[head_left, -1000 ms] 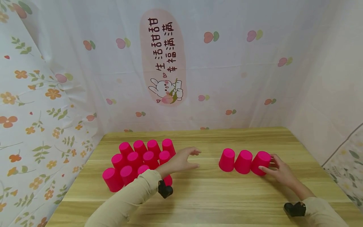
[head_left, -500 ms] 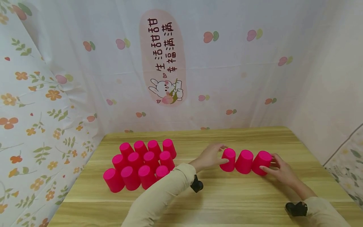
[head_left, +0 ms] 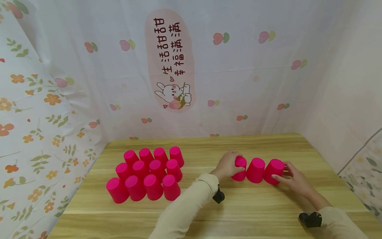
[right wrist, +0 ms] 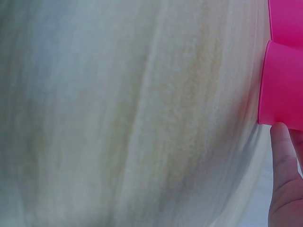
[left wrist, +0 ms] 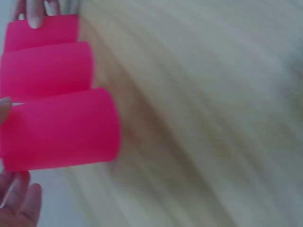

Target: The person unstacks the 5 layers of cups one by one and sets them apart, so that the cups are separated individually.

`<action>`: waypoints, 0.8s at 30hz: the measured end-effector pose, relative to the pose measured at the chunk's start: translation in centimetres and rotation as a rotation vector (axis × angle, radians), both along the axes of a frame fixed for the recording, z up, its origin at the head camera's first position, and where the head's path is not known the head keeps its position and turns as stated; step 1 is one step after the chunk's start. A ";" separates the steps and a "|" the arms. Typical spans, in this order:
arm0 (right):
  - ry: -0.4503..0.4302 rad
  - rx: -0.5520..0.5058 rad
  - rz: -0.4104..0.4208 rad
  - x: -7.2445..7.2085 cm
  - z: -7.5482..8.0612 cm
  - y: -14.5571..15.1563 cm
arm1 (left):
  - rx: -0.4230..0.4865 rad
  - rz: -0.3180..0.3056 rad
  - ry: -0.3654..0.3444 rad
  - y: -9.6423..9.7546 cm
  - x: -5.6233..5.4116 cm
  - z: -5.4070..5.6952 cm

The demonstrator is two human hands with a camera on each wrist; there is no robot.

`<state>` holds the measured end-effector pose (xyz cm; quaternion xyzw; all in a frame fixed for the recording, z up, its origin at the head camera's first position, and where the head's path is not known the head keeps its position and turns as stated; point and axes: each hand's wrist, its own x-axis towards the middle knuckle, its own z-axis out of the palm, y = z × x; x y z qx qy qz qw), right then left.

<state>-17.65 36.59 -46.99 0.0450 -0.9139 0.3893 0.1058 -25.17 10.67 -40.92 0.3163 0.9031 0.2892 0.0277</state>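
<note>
Three pink plastic cups stand upside down in a row on the right of the table. My left hand [head_left: 228, 165] is around the left cup [head_left: 240, 162], its thumb in front and fingers behind. In the left wrist view, that cup [left wrist: 61, 130] lies between thumb and fingers. The middle cup [head_left: 255, 170] stands close beside it, untouched by either hand. On the right cup [head_left: 274, 171], my right hand [head_left: 295, 181] has its thumb on the front and its other fingers along the far right side. A finger [right wrist: 284, 161] meets this cup's side [right wrist: 284, 87] in the right wrist view.
Several more pink cups [head_left: 153, 187] stand upside down in three rows on the left of the wooden table [head_left: 238, 215]. A printed white curtain [head_left: 226, 83] hangs behind the table, with more fabric at both sides. Black wrist straps [head_left: 310, 219] sit at the sleeves.
My left hand has moved right from beside the left group of cups to the row's left cup and closed around it. The right hand has stayed at the right cup.
</note>
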 end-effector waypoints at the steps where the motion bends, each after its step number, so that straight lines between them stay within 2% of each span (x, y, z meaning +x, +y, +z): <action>1: 0.003 0.000 0.000 0.0 0.0 0.0 | 0.017 0.011 -0.005 0.0 0.0 -0.3; 7: 0.013 0.005 -0.012 -0.1 -0.1 -0.1 | 0.119 0.035 -0.045 -0.2 0.1 -1.1; 13: 0.023 0.008 -0.013 -0.2 -0.1 0.0 | 0.230 0.056 -0.147 -0.3 0.0 -1.5; 16: 0.033 0.004 -0.012 -0.2 -0.1 0.1 | 0.273 0.053 -0.170 -0.5 0.0 -1.8; 24: 0.021 -0.002 -0.001 -0.2 -0.2 0.1 | 0.294 0.021 -0.189 -1.4 0.1 -1.8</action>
